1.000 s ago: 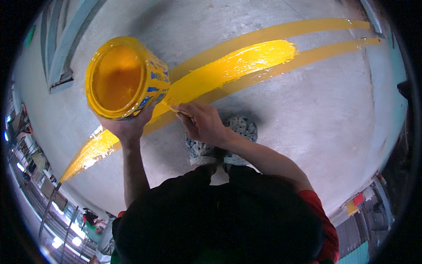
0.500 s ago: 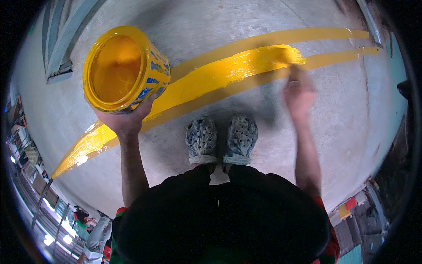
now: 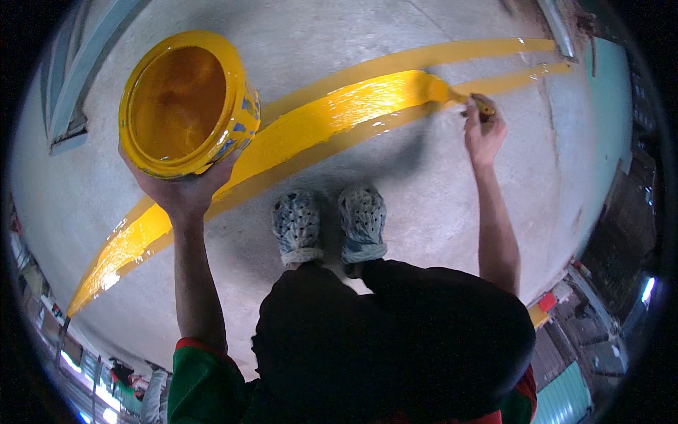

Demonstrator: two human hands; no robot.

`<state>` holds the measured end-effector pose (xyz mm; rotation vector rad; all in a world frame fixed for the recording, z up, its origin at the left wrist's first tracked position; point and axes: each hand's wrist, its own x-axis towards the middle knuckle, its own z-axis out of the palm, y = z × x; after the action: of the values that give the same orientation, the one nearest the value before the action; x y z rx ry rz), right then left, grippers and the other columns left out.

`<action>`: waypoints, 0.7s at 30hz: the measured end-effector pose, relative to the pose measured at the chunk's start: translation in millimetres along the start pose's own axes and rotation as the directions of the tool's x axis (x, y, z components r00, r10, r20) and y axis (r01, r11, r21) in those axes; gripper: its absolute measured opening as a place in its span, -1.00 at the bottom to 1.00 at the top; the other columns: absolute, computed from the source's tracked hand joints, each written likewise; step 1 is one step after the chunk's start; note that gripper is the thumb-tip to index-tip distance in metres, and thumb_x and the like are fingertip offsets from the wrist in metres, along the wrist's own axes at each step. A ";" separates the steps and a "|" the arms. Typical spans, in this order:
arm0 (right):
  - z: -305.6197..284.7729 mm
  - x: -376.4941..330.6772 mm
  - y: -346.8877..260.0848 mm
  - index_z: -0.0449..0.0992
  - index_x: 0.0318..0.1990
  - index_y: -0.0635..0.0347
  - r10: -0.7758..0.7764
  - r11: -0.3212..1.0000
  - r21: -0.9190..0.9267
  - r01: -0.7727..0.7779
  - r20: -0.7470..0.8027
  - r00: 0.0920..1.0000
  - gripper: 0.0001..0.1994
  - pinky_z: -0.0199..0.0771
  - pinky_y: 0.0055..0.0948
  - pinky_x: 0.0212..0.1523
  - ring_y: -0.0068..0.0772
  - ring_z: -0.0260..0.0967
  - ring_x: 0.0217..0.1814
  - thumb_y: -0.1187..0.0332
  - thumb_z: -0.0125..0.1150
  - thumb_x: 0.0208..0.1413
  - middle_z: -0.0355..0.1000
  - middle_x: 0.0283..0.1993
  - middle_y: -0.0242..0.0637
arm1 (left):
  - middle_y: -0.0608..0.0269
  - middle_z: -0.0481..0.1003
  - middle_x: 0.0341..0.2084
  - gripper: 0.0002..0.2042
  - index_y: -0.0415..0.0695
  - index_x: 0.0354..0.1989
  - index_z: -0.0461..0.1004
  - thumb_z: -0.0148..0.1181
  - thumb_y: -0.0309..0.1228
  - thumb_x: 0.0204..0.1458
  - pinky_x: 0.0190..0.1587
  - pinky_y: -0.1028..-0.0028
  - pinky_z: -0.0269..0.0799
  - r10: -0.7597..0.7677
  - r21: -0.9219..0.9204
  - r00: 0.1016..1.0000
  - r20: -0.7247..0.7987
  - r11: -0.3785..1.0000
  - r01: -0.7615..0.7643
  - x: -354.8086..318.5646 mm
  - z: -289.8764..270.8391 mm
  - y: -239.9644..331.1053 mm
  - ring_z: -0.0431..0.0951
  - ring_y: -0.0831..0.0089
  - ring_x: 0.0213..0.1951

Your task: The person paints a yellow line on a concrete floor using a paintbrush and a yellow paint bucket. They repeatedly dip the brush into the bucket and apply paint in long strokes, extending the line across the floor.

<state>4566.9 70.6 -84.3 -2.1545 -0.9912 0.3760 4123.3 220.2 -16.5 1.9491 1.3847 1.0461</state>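
My left hand (image 3: pixel 185 192) grips the underside of a yellow paint can (image 3: pixel 185 104), held up and tilted so its open mouth shows yellow paint inside. My right hand (image 3: pixel 483 133) is stretched far to the right and is shut on a paintbrush (image 3: pixel 472 102). The brush's tip touches the right end of a wide wet yellow stripe (image 3: pixel 332 120) painted across the grey concrete floor (image 3: pixel 395 205). My two speckled grey shoes (image 3: pixel 330 223) stand just below the stripe.
A thinner pale yellow line (image 3: pixel 424 58) runs parallel above the wet stripe. A window frame (image 3: pixel 67 106) lies at the far left. Corrugated roofs and buildings (image 3: pixel 565 332) show beyond the floor's edge at the lower right and lower left.
My right hand has swept the brush from beside the can out to the far right along the stripe. The wet paint reaches further right. The can has stayed raised at the left.
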 end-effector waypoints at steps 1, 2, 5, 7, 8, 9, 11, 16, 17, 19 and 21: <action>-12.6 19.3 14.4 0.55 -0.15 0.30 -0.006 0.997 0.073 0.010 -0.057 0.998 -0.83 0.51 -0.49 -0.34 -0.55 0.49 -0.38 0.43 0.22 0.14 0.57 -0.36 -0.22 | 0.15 0.32 0.03 0.01 -0.12 0.20 0.06 0.61 -0.21 -0.49 0.19 0.32 0.32 -0.023 -0.032 1.000 -0.015 0.999 0.022 0.9 6.1 2.2 0.39 0.30 0.09; -23.1 38.7 25.3 0.55 -0.16 0.29 -0.079 0.997 -0.030 0.076 -0.090 0.993 -0.84 0.51 -0.47 -0.33 -0.49 0.51 -0.38 0.44 0.22 0.13 0.57 -0.35 -0.19 | 0.15 0.32 0.03 0.01 -0.11 0.20 0.06 0.61 -0.22 -0.49 0.19 0.33 0.32 -0.031 -0.045 0.999 -0.008 0.999 0.030 1.9 12.5 4.4 0.39 0.30 0.09; -42.9 81.6 34.8 0.54 -0.17 0.25 -0.380 0.870 -0.379 0.315 -0.108 0.919 -0.83 0.52 -0.33 -0.32 -0.16 0.54 -0.37 0.49 0.20 0.06 0.54 -0.35 -0.08 | 0.14 0.38 -0.01 -0.06 -0.14 0.16 0.16 0.61 -0.26 -0.48 0.17 0.35 0.34 0.010 -0.001 1.000 -0.002 1.000 -0.010 7.1 24.8 12.3 0.45 0.31 0.04; -40.1 85.9 24.9 0.53 -0.17 0.25 -0.552 0.729 -0.470 0.497 0.026 0.833 -0.80 0.51 -0.27 -0.34 -0.05 0.49 -0.37 0.51 0.19 0.01 0.52 -0.36 -0.08 | 0.13 0.43 -0.02 -0.13 -0.23 0.15 0.23 0.56 -0.44 -0.46 0.10 0.34 0.40 0.099 0.082 0.995 0.012 0.992 -0.100 10.3 28.7 19.8 0.49 0.34 -0.01; -34.6 81.9 18.6 0.52 -0.20 0.26 -0.657 0.654 -0.412 0.634 0.106 0.746 -0.77 0.49 -0.22 -0.37 -0.05 0.46 -0.38 0.54 0.19 -0.08 0.48 -0.38 -0.12 | 0.13 0.45 -0.02 -0.17 -0.28 0.15 0.26 0.53 -0.53 -0.45 0.07 0.33 0.43 0.102 0.164 0.995 0.022 0.981 -0.104 13.4 33.6 22.6 0.50 0.35 -0.04; -24.4 66.0 9.6 0.51 -0.23 0.27 -0.679 0.690 -0.194 0.697 0.158 0.717 -0.73 0.48 -0.20 -0.40 -0.05 0.44 -0.36 0.56 0.20 -0.19 0.45 -0.37 -0.15 | 0.12 0.45 -0.03 -0.20 -0.29 0.13 0.28 0.51 -0.54 -0.42 0.07 0.34 0.43 0.074 0.096 0.997 -0.030 0.993 -0.071 16.4 40.4 25.1 0.51 0.35 -0.05; -3.8 26.9 -2.7 0.49 -0.20 0.24 -0.661 0.686 -0.030 0.727 0.391 0.641 -0.73 0.51 -0.21 -0.36 -0.04 0.44 -0.37 0.56 0.24 -0.14 0.43 -0.36 -0.14 | 0.11 0.46 -0.04 -0.28 -0.32 0.11 0.31 0.48 -0.54 -0.35 0.07 0.35 0.41 -0.110 0.014 0.992 -0.066 0.994 0.111 18.1 49.2 37.4 0.51 0.35 -0.06; 20.8 13.7 13.3 0.55 -0.21 0.27 -0.474 0.842 0.424 0.334 0.286 0.833 -0.83 0.55 -0.36 -0.27 -0.17 0.54 -0.31 0.42 0.25 0.05 0.54 -0.30 -0.10 | 0.11 0.50 -0.16 -0.50 -0.37 0.00 0.38 0.39 -0.57 -0.17 0.02 0.37 0.42 -0.049 -0.027 0.989 -0.142 0.999 0.046 35.4 78.9 87.5 0.53 0.37 -0.13; 14.3 28.6 21.8 0.56 -0.21 0.27 -0.445 0.860 0.413 0.299 0.323 0.835 -0.84 0.55 -0.38 -0.26 -0.19 0.55 -0.30 0.40 0.24 0.08 0.55 -0.30 -0.09 | 0.11 0.50 -0.16 -0.50 -0.37 0.00 0.38 0.39 -0.57 -0.16 0.01 0.37 0.42 -0.062 0.014 0.983 -0.175 0.998 0.065 35.7 81.5 100.6 0.52 0.37 -0.15; -29.1 83.1 53.7 0.55 -0.22 0.25 -0.314 0.934 0.270 0.234 0.306 0.899 -0.85 0.53 -0.39 -0.40 -0.35 0.53 -0.41 0.38 0.17 0.14 0.53 -0.40 -0.11 | 0.12 0.49 -0.16 -0.49 -0.35 0.03 0.36 0.38 -0.57 -0.15 -0.02 0.40 0.42 -0.077 0.053 0.979 -0.189 0.995 0.089 37.2 82.4 130.8 0.51 0.39 -0.18; -74.2 135.1 87.4 0.56 -0.19 0.27 -0.298 0.951 0.131 0.281 0.136 0.945 -0.83 0.55 -0.37 -0.39 -0.36 0.55 -0.44 0.37 0.18 0.15 0.56 -0.38 -0.14 | 0.11 0.47 -0.12 -0.44 -0.34 0.06 0.32 0.40 -0.56 -0.17 0.01 0.40 0.41 -0.101 0.069 0.981 -0.165 0.991 0.113 34.4 86.3 155.7 0.51 0.39 -0.15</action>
<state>4742.0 96.7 -90.9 -1.8667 -1.3233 0.4473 4283.9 201.4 65.6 1.8547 1.6222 1.1355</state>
